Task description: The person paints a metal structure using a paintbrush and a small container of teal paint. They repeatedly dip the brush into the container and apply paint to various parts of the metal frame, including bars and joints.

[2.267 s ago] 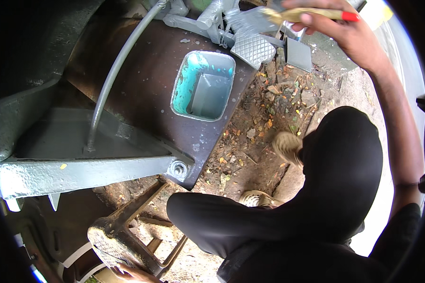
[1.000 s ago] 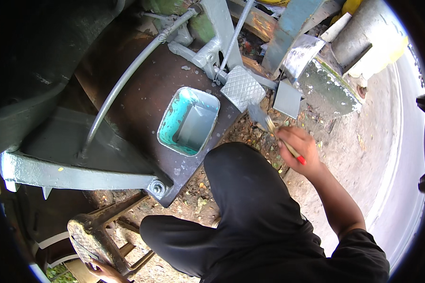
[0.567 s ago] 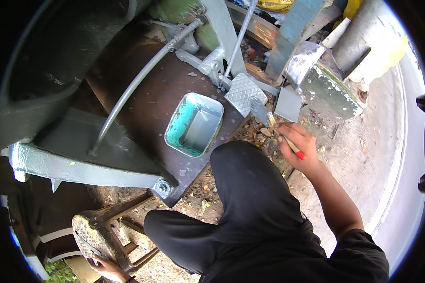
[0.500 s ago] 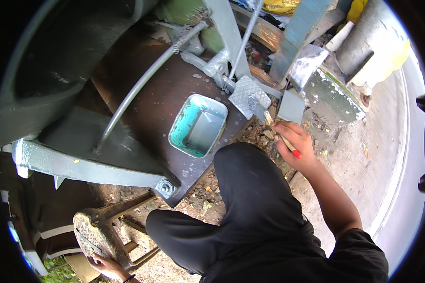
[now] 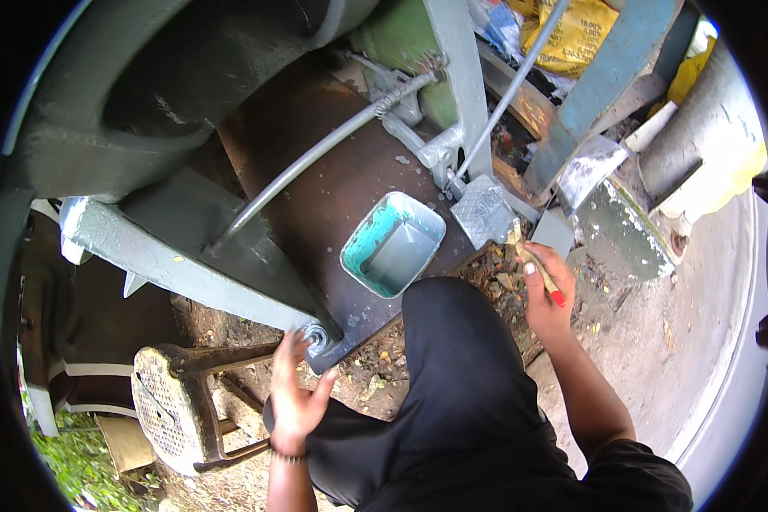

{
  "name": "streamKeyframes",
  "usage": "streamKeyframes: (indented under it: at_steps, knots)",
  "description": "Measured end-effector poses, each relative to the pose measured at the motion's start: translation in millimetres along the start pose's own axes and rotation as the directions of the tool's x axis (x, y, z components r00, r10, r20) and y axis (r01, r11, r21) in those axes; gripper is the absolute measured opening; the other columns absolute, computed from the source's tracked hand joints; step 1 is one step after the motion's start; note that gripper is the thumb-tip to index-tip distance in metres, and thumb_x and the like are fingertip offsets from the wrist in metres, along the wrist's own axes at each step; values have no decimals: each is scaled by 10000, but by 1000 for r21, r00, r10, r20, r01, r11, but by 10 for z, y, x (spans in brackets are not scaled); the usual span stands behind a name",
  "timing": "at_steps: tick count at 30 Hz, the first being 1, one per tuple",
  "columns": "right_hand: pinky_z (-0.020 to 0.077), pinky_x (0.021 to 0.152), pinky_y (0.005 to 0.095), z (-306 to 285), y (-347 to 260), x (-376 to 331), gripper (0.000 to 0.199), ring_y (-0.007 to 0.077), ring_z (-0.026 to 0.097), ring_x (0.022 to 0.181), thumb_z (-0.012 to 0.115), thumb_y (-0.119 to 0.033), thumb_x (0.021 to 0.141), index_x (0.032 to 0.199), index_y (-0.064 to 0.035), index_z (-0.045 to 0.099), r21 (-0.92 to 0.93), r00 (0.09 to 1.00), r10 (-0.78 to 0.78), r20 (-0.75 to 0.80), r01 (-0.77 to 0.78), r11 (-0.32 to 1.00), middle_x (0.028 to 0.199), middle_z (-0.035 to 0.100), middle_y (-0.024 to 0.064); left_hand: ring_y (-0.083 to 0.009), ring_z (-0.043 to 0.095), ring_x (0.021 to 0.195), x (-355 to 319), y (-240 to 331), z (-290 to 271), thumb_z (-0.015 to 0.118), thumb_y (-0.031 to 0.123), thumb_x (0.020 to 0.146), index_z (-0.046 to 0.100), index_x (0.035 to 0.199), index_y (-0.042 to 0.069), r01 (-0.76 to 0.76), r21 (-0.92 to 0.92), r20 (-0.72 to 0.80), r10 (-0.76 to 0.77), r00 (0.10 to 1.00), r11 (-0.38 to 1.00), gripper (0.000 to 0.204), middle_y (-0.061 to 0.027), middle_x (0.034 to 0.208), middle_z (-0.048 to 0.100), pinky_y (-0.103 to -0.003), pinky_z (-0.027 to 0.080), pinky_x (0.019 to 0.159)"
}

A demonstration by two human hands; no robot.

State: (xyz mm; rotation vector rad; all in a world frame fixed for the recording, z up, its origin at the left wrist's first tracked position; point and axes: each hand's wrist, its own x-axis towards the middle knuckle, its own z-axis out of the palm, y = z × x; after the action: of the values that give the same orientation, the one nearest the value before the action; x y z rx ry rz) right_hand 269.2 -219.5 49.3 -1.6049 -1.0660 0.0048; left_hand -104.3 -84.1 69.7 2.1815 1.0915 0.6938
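My right hand (image 5: pixel 548 294) is closed around a paintbrush (image 5: pixel 557 297) with a red-tipped wooden handle. The bristles point up and left, near the edge of a grey-painted foot pedal (image 5: pixel 485 212); whether they touch it I cannot tell. A teal tub (image 5: pixel 356 253) holding grey paint rests on the dark board left of my right hand. My left hand (image 5: pixel 297 397) is raised above my left knee with fingers spread and nothing in it. Its fingertips overlap the bolted end (image 5: pixel 317 334) of the grey machine frame in the picture; contact cannot be told.
A large grey-painted machine body (image 5: pixel 85 162) fills the upper left, with a curved grey rod (image 5: pixel 316 152) across the board. A worn stool (image 5: pixel 169 408) lies at lower left. Yellow sacks (image 5: pixel 577 38) and a mossy concrete block (image 5: pixel 627 235) stand at upper right.
My left hand has left the stool and come up and right, near the bolted frame end. The brush has drawn away from the pedal's middle toward its edge. The view has shifted.
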Motion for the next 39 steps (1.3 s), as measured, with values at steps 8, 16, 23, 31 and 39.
streamKeyframes:
  at_steps: [8,16,23,31,39]
  knots:
    - [521,952,345,-25,21,-125,292,216,679,1036,508,-98,1040,1280,56,571,235,982,187,29,-188,953,1169,662,146,-362,363,1460,1035,-141,1066,980,266,612,-178,1548,-43,109,-442,193,-25,981,890,1520,-293,1588,303,-387,299,1202]
    - [528,870,333,-309,89,-35,336,220,694,971,501,-192,1055,1265,59,580,316,953,300,-49,-270,910,1126,669,164,-341,423,1423,1095,-280,1347,1007,288,538,-167,1560,-3,65,-488,45,-49,998,870,1584,-262,1523,421,-388,340,1181]
    - [536,877,351,-270,22,60,338,228,689,972,497,-186,1054,1260,69,577,328,967,256,-18,-236,915,1117,668,174,-314,493,1353,1200,-197,1437,978,197,554,105,1551,11,35,-517,7,-36,999,855,1337,-190,1430,511,-392,391,1145]
    - [536,898,374,-96,-33,189,339,261,695,983,485,-167,1047,1275,75,551,437,965,247,86,-259,861,1129,676,197,-364,556,1228,1306,-238,1306,925,273,557,368,1435,-33,27,-314,-274,-118,955,949,1085,-224,1307,545,-429,449,1070]
    - [538,914,360,215,-255,547,327,266,702,1002,518,-144,1023,1261,77,562,553,973,120,199,-213,806,1125,682,202,-384,492,1271,1297,-342,1417,955,296,544,340,1460,-44,114,-308,-630,-292,720,945,1154,-234,1348,493,-468,391,1108]
